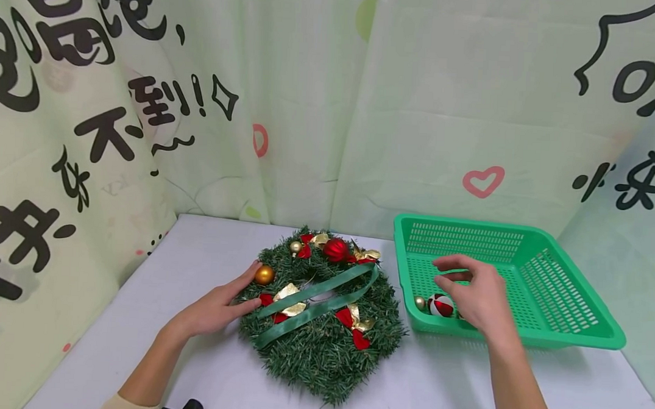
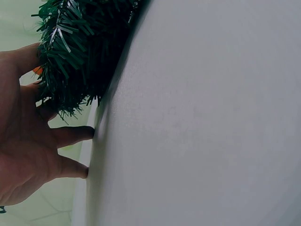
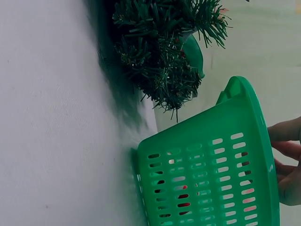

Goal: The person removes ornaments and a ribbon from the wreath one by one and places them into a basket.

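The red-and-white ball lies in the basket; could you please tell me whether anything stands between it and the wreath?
Yes, the left side of the basket stands between the ball and the wreath, so the ball would probably need lifting over that side. Nothing visible stands between the ball and the right hand.

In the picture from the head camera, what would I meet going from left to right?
Left hand, shiny orange-gold ball, small pale-gold ball, shiny red ball, small gold ball in the green plastic basket, right hand.
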The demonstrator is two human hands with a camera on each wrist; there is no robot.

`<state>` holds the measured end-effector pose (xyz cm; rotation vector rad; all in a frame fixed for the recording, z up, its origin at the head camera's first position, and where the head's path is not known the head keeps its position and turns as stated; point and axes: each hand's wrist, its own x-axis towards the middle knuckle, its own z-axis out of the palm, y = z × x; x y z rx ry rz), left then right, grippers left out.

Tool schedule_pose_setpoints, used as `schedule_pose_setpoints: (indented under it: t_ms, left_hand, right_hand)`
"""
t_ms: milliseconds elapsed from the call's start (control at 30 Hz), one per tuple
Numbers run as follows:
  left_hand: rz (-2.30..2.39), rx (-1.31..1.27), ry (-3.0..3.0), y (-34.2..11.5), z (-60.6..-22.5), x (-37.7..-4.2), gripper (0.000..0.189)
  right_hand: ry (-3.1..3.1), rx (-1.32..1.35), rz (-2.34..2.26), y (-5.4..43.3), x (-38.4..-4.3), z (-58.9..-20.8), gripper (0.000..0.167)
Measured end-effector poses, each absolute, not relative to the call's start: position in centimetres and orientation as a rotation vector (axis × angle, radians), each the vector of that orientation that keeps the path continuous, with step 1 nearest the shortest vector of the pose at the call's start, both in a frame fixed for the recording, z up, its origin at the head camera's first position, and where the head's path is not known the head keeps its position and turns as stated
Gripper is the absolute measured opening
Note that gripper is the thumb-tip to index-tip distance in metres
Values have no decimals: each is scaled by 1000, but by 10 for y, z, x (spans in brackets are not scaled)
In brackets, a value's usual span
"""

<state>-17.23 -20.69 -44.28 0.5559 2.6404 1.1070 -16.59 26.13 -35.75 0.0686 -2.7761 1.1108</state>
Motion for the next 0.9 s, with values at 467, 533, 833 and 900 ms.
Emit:
schedule_pose_setpoints:
  t_ms: [467,533,833,900]
  left_hand:
    - [1104,546,2645,-206,-444,-172,82]
    - [1107,543,2645,-205,-444,-172,82]
    - [1085,570,2658,-205,-441,-171,80]
    - [1087,569,2665,-206,-441,-171,80]
  right_hand:
    - [-2742,98,1205,249,-163,-353,31]
    - [-2739,106,1211,248,-161,-352,30]
    - [-2742,130,1247,240,-161,-350,30]
    - [-2734,153,1254,237,-163,-347,29]
